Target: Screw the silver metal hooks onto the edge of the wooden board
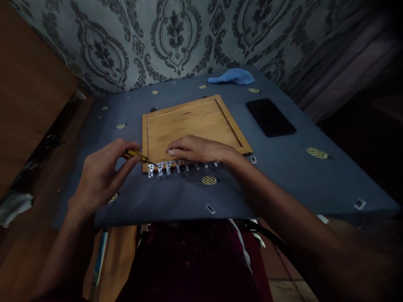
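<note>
A framed wooden board [189,121] lies flat on the table. Along its near edge runs a metal rail of several silver hooks [160,169]. My left hand [103,172] is closed around the handle of a yellow and black screwdriver [136,155], whose tip points down at the left end of the hook rail. My right hand [198,147] rests palm down on the board's near part, fingers stretched to the left, and its underside hides some of the rail.
The table has a dark grey cloth [267,184] with yellow pineapple prints. A black phone [270,117] lies right of the board, and a blue cloth [233,76] is bunched at the back. Patterned wallpaper [174,33] rises behind; a wooden cabinet [34,79] stands left.
</note>
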A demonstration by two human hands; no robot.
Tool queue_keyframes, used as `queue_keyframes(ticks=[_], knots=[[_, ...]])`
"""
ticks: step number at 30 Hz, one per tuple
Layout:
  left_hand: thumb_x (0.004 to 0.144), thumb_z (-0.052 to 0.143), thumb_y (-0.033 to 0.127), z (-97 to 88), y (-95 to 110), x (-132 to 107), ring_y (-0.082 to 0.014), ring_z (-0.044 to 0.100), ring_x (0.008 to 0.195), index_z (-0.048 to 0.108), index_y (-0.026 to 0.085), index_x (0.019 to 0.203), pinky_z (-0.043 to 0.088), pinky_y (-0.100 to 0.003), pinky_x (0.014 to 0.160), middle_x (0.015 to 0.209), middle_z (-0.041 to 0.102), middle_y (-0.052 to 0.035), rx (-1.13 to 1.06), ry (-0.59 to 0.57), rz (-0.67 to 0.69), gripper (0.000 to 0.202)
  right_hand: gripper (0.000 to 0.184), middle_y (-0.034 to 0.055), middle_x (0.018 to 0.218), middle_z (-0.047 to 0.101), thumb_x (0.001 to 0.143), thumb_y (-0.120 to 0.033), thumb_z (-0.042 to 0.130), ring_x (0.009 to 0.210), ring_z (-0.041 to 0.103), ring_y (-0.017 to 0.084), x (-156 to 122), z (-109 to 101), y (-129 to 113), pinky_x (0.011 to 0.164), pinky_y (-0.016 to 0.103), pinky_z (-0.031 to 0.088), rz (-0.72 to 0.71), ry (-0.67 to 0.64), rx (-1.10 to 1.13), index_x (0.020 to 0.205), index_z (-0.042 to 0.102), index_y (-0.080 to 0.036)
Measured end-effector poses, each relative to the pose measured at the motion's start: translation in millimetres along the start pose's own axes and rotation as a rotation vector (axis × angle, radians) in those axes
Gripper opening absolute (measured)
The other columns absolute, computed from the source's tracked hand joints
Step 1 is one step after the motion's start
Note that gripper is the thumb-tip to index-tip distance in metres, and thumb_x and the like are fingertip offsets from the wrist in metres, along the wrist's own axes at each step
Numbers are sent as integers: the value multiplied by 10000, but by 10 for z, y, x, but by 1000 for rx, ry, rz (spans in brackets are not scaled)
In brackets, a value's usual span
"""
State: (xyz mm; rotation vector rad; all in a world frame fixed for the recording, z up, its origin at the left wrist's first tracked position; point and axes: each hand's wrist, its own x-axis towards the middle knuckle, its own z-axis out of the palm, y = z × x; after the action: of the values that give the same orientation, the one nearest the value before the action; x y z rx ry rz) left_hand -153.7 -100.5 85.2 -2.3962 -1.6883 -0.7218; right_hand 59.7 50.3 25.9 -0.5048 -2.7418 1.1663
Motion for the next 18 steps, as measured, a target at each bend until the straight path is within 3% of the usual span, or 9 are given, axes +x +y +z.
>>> queue_keyframes(ticks=[6, 13, 18], knots=[[970, 583, 280, -3, -22, -53, -153, 699, 816, 639, 235, 1083, 564, -259, 745, 944, 732, -7, 5, 15, -22, 134, 305, 18, 737, 557, 1041, -287, 387, 673, 478, 133, 178, 92, -229, 652, 272, 313, -12, -10, -65, 793, 525, -176], [977, 573, 300, 1, -44, -81, -153, 701, 836, 638, 236, 1091, 565, -255, 760, 956, 727, -5, -1, 20, -55, 146, 327, 57, 839, 626, 1054, -327, 360, 762, 533, 153, 282, 257, -197, 711, 263, 349, 12, -11, -88, 889, 583, -154], [983, 558, 241, 58, -49, -57, -142, 701, 843, 628, 197, 1087, 556, -231, 758, 955, 721, -14, -7, 13, -12, 132, 327, 29, 789, 580, 1055, -327, 358, 731, 512, 143, 261, 273, -176, 680, 259, 327, 39, 6, -63, 868, 565, -157]])
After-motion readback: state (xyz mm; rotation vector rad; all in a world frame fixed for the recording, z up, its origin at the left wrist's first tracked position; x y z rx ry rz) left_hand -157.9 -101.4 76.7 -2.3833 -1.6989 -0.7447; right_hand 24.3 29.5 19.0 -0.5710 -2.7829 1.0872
